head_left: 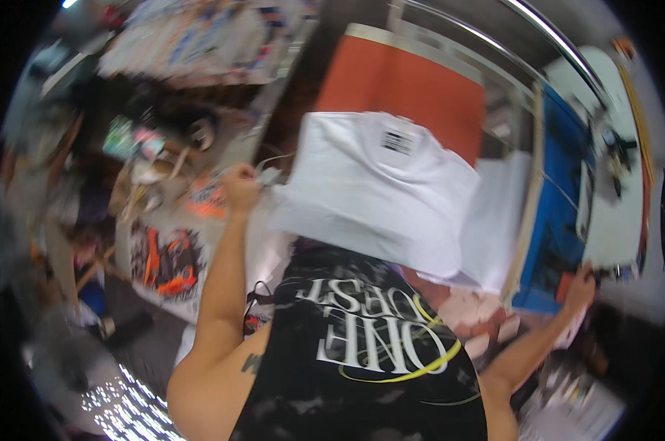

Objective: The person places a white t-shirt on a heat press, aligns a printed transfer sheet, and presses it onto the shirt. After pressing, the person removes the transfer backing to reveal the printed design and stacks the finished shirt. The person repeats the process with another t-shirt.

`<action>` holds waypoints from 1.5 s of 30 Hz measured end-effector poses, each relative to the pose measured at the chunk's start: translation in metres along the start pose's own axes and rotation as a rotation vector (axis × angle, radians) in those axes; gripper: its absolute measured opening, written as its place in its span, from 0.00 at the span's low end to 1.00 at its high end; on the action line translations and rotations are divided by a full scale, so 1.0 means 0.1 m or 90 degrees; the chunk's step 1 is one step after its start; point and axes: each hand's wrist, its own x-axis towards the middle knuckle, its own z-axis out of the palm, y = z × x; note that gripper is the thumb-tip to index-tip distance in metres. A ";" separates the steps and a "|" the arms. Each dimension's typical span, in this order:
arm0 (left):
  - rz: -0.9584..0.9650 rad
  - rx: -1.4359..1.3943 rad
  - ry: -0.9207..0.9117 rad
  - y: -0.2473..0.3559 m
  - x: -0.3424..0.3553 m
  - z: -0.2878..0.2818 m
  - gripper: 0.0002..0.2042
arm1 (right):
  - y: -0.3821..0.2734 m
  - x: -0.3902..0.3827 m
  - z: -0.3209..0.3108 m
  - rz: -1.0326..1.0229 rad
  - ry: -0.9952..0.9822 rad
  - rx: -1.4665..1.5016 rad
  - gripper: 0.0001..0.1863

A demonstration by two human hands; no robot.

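A white T-shirt (369, 191) lies spread over an orange-red board (402, 81) in front of me, its neckline toward the board's far end. My left hand (240, 187) is closed just left of the shirt, next to a small white piece with a thin cord; what its fingers hold is hidden. Out to the right, my right hand (581, 288) is closed at the near corner of a blue panel in a frame (556, 198). A small red piece is beside it, and blur hides what it grips.
Printed fabric with orange and black shapes (167, 257) lies on the left. Cluttered small items and a rack of light sheets (200, 40) stand farther left. A pale green-white board (604, 147) with a dark clamp stands at right. Metal rails (472, 29) cross the far side.
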 end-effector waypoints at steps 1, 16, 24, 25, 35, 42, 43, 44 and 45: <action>0.124 0.064 0.047 -0.15 -0.18 -0.04 0.02 | 0.01 0.05 0.09 -0.039 0.009 0.070 0.43; -0.155 0.273 -0.825 -2.15 -3.13 -0.39 0.10 | -1.21 -1.27 -0.09 -0.228 0.127 0.153 0.32; -0.090 0.014 -0.592 -2.69 -3.57 -0.49 0.07 | -1.90 -2.14 -0.38 -0.350 0.393 0.286 0.51; -0.331 0.042 -0.607 -2.73 -3.59 -0.51 0.07 | -2.01 -2.19 -0.43 -0.384 0.407 0.292 0.58; -0.398 0.128 -0.468 -2.36 -3.99 -0.36 0.07 | -2.75 -2.75 -0.71 -0.558 0.388 0.384 0.57; -0.128 0.158 -0.544 -2.25 -4.44 -0.29 0.08 | -2.78 -2.81 -0.66 -0.633 0.342 0.514 0.45; -0.077 0.277 -0.578 -2.24 -4.48 -0.33 0.08 | -2.62 -2.73 -0.59 -0.683 0.305 0.559 0.41; 0.063 0.284 -0.536 -2.20 -4.50 -0.37 0.07 | -2.42 -2.65 -0.49 -0.675 0.273 0.629 0.36; 0.126 0.295 -0.523 -2.16 -4.51 -0.41 0.06 | -2.19 -2.52 -0.37 -0.669 0.226 0.668 0.31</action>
